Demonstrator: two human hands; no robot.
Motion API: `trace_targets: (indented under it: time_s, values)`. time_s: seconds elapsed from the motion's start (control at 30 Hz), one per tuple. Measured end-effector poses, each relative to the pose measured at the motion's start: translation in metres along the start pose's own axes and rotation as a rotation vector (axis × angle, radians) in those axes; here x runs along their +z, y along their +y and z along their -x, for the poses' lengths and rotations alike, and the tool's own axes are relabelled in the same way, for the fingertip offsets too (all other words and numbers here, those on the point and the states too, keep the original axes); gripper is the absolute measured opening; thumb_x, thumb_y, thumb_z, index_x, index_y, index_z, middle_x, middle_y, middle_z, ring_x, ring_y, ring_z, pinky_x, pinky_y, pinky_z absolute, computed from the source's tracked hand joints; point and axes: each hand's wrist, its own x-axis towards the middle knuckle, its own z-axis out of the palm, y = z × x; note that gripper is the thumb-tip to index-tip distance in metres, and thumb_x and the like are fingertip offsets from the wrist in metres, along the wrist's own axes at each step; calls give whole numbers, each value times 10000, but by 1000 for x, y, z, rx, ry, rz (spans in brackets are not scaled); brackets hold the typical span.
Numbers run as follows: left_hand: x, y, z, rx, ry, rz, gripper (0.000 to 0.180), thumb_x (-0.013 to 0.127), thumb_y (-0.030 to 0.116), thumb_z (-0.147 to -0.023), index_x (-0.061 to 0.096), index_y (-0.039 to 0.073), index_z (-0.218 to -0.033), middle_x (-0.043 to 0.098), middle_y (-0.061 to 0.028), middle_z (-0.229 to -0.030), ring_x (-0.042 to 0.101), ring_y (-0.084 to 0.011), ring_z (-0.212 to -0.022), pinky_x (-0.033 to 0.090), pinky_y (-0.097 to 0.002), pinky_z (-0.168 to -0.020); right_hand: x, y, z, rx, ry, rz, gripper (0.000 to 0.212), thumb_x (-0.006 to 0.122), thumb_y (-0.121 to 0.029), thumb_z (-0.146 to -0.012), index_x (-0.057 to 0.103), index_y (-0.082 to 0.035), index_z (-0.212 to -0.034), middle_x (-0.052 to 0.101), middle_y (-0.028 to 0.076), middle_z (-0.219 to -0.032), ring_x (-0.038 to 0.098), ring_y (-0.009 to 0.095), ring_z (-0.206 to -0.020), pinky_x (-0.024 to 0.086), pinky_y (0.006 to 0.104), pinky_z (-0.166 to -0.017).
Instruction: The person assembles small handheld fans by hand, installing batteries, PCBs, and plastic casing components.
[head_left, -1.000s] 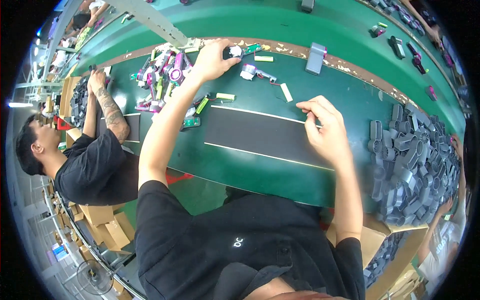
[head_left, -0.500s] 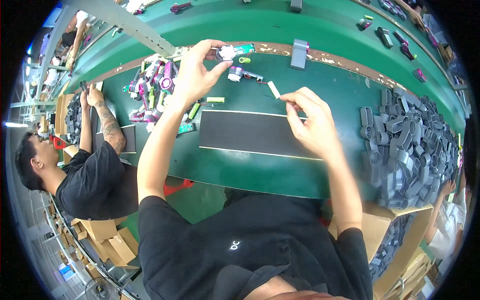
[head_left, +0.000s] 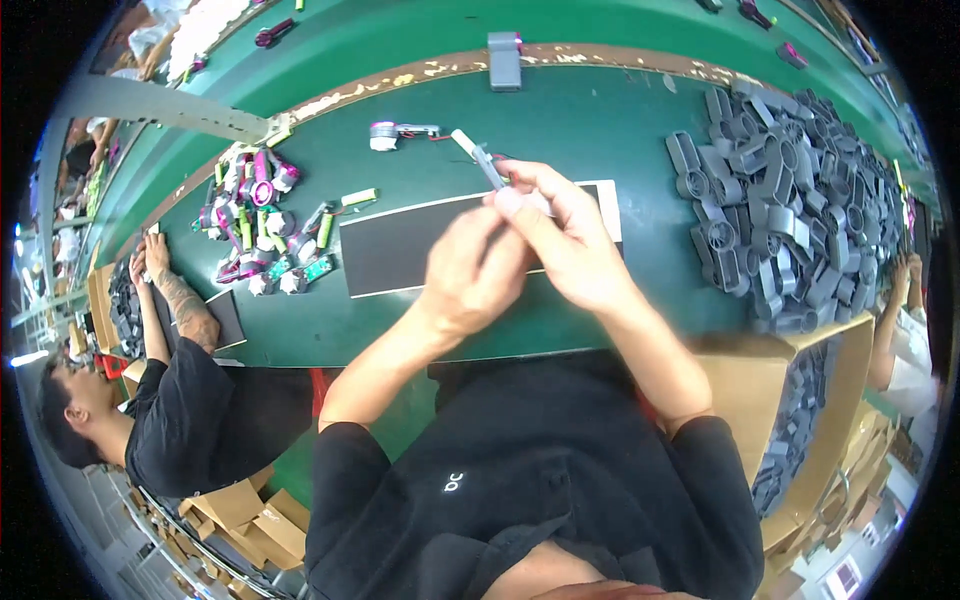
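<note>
The left hand [head_left: 470, 275] and right hand [head_left: 570, 240] meet above the black mat [head_left: 400, 245], fingers of both pinched together on a small grey stick-like part [head_left: 487, 165] jutting up beyond them; right of the right hand lies a heap of grey plastic housings [head_left: 790, 220]; below it, a cardboard box [head_left: 800, 420] holds more; left of the left hand, pink and green parts [head_left: 260, 230].

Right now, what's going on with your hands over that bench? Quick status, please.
Left hand and right hand together above the black mat, pinching a small grey part. Grey parts heap to the right, coloured pieces to the left. Nothing blocking.
</note>
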Motion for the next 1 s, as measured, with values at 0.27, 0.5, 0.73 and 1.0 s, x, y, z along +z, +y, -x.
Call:
trace_targets:
  time_s: [0.27, 0.5, 0.73, 1.0]
  values:
    - [-3, -8, -11, -88, -63, 262, 426, 753, -22, -746, 689, 24, -1164, 669, -175, -1152, 678, -337, -1034, 569, -404, -871, -93, -12, 55, 150, 120, 515, 279, 716, -151, -932, 677, -35, -1183, 693, 117, -939, 647, 230, -748, 497, 331, -688]
    - [42, -27, -58, -182, -178, 412, 330, 715, 9, -857, 681, 13, -1185, 685, -137, -1095, 690, -235, -971, 540, -346, -882, -121, -5, 111, 144, 196, 901, 444, 789, -60, -798, 639, -25, -1215, 650, 129, -1002, 659, 269, -928, 524, 383, -819]
    - [117, -9, -108, -30, -414, 385, 346, 733, 126, -883, 632, 9, -1192, 691, -154, -1074, 700, -248, -967, 544, -359, -885, -123, 3, 137, 158, 310, 1207, 520, 818, -72, -754, 599, -40, -1225, 606, 143, -1130, 620, 349, -1047, 518, 424, -893]
    - [202, 4, -129, 458, -265, 303, 431, 661, 52, -812, 615, 19, -1240, 630, -176, -1127, 566, -382, -1167, 481, -461, -979, -116, 6, 146, 89, 371, 1329, 484, 780, -50, -771, 610, -47, -1223, 603, 121, -1069, 608, 329, -986, 528, 420, -847]
